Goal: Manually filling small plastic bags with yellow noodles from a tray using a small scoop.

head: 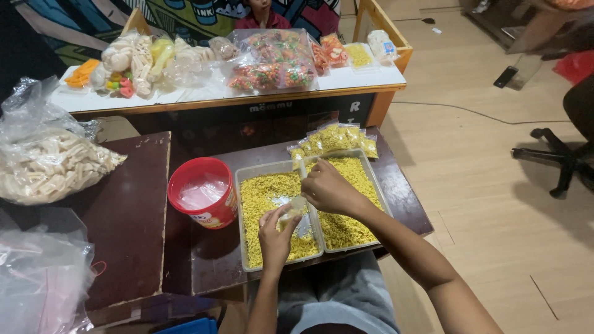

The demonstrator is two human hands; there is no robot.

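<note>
Two hands meet over the left tray [247, 204] of yellow crumbs: the left hand [275, 238] pinches a small clear bag [293, 209], the right hand [328, 188] closes on its top. Thin, slippery film; hold it best at the mouth.

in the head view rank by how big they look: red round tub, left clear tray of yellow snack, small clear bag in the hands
1. Left clear plastic tray of yellow snack, largest.
2. Red round plastic tub.
3. Small clear bag between the left hand and right hand, smallest and partly hidden.

Yellow crumbs [272, 188] fill clear trays [242, 210] beside a red bucket [207, 210].
</note>
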